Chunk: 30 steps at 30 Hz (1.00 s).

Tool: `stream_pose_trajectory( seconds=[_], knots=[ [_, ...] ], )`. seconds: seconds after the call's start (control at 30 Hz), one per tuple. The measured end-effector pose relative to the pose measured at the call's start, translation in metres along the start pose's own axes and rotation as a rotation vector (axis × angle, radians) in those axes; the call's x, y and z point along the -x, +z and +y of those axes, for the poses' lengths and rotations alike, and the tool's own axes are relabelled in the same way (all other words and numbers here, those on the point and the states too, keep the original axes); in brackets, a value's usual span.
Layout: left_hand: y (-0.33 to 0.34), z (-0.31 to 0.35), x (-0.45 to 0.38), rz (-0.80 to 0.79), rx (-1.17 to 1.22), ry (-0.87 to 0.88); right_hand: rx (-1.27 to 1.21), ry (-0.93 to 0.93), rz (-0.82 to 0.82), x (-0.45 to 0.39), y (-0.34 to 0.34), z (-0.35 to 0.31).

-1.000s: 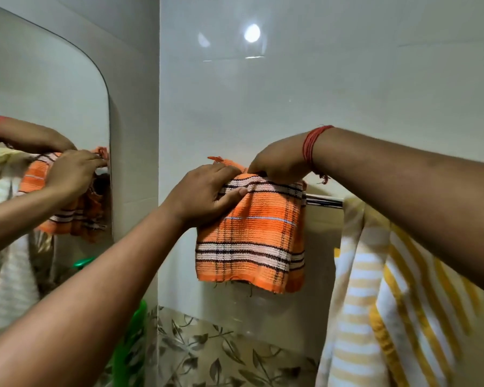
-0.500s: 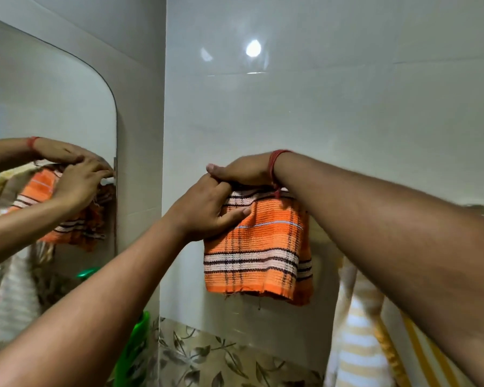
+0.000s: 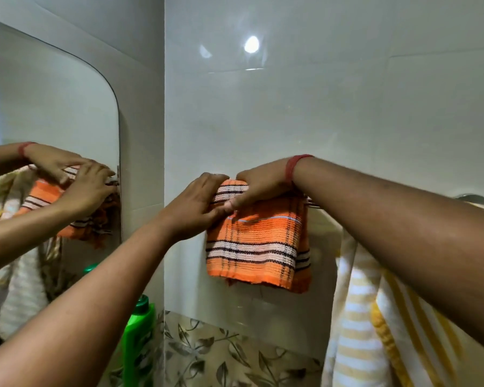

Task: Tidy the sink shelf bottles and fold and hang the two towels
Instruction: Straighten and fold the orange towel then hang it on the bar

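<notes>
1. Head view: orange striped towel [image 3: 259, 241] is hanging over the rail [image 3: 312, 205] on a glossy pale tiled wall [image 3: 291, 113].
2. Left hand [image 3: 196, 209] and right hand [image 3: 259, 188] are both gripping its top fold.
3. Yellow striped towel [image 3: 375, 331] is hanging at right; green bottle [image 3: 139, 331] is standing beside the mirror [image 3: 53, 107].

Folded orange striped towel [image 3: 259, 241] hangs over the rail beside a hanging yellow-and-white striped towel [image 3: 375, 331].
</notes>
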<state>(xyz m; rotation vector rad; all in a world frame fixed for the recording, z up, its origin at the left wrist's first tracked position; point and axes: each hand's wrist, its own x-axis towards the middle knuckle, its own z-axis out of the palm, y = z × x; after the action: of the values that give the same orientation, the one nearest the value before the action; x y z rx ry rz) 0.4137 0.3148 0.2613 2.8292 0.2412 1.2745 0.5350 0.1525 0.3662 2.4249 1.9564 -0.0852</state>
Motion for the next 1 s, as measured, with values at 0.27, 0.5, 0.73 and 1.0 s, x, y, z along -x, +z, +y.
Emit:
stream_pose_trajectory(
  seconds=[0.27, 0.5, 0.73, 1.0],
  knots=[
    [-0.015, -0.010, 0.000, -0.150, 0.034, -0.075, 0.083, 0.078, 0.089, 0.047, 0.016, 0.041],
    [-0.008, 0.035, -0.005, 0.059, -0.154, 0.058, 0.069, 0.024, 0.146, 0.056, 0.010, 0.041],
    [-0.002, 0.020, -0.010, 0.009, -0.416, 0.165, 0.198, 0.088, 0.405, 0.048, 0.044, 0.042],
    [0.009, 0.025, 0.025, 0.125, -0.238, -0.040, 0.379, 0.139, 0.540, 0.071, 0.068, 0.035]
  ],
)
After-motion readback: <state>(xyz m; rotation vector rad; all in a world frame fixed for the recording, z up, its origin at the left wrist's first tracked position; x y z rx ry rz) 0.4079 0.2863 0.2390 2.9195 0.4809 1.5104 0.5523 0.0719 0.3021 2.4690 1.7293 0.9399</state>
